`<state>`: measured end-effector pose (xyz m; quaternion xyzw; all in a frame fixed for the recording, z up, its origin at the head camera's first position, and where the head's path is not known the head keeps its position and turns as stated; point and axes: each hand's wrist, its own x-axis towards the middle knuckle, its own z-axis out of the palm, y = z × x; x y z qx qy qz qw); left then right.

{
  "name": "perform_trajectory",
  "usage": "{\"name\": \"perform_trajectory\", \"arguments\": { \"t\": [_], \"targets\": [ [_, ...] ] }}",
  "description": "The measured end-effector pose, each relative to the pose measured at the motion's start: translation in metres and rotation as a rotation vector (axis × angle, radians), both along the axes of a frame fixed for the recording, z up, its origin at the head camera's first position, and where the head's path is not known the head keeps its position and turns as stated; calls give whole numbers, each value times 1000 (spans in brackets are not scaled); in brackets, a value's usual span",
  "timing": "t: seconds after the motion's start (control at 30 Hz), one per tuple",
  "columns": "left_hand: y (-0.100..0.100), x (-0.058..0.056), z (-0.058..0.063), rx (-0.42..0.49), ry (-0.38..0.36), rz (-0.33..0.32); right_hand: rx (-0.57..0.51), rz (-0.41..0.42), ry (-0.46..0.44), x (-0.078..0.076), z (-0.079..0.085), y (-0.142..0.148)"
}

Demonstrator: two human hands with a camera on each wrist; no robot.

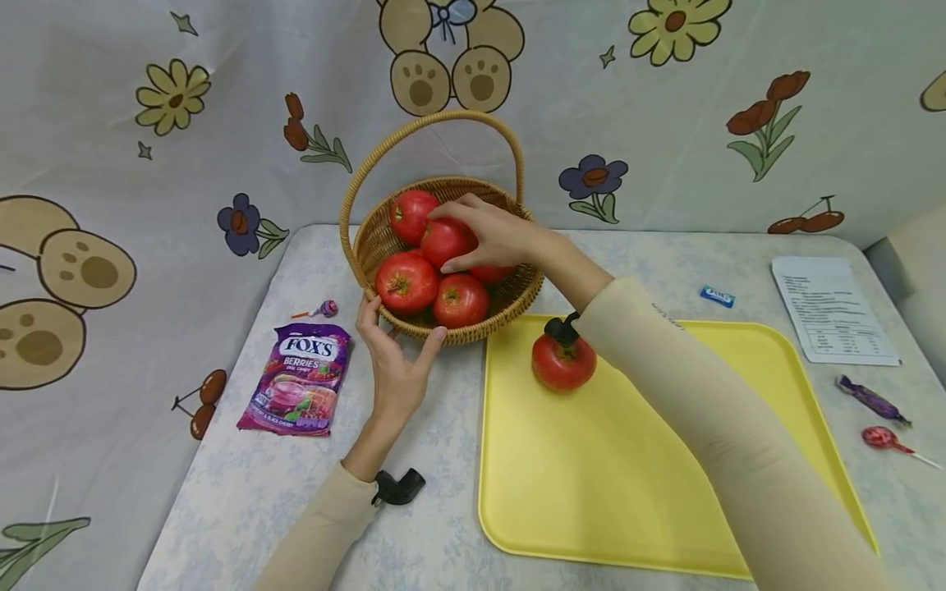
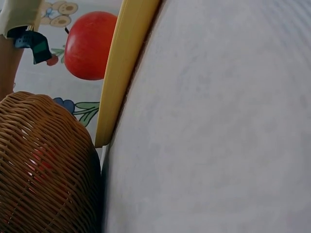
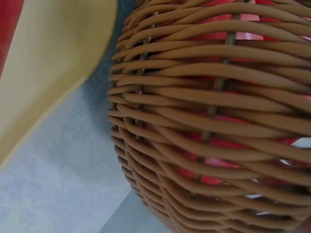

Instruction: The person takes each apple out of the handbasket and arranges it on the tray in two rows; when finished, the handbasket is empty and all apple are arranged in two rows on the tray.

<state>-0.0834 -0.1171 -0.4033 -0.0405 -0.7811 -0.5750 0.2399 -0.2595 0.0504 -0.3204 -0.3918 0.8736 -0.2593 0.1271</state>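
A wicker basket point(image 1: 513, 310) with a tall arched handle holds several red apples. My right hand point(image 1: 502, 231) reaches over its rim and grips one red apple point(image 1: 446, 241) at the top of the pile, thumb on the near side. At the front left of the rim, my left hand point(image 1: 395, 377) holds the basket, its thumb along the wicker. Close up in the right wrist view, the woven wall of the basket point(image 3: 218, 102) shows red through its gaps. The left wrist view has the basket's side point(image 2: 43, 160); neither wrist view shows its hand's fingers.
A yellow tray point(image 1: 606, 476) right of the basket bears one apple point(image 1: 563, 367). Left lie a purple candy bag point(image 1: 301, 382) and a lollipop point(image 1: 328, 309). Beyond the tray are a blue-wrapped candy point(image 1: 717, 296), a printed sheet point(image 1: 835, 310), a purple-wrapped candy point(image 1: 874, 400) and a red lollipop point(image 1: 879, 437).
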Motion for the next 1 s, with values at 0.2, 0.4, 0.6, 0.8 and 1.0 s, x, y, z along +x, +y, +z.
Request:
{"name": "perform_trajectory", "arguments": {
  "t": [0.2,0.4,0.6,0.8,1.0],
  "targets": [
    [0,1,0,-11,-5,3,-22,-22,32,-2,-2,-2],
    [0,1,0,-23,-14,8,-36,-34,50,-5,-6,-5],
    [0,1,0,-24,-7,15,-63,-29,99,-6,-8,-6],
    [0,1,0,-19,-6,16,-122,-16,137,-5,-7,0],
    [-1,0,0,-12,7,9,-212,-26,157,-2,-7,11]
  ]
}}
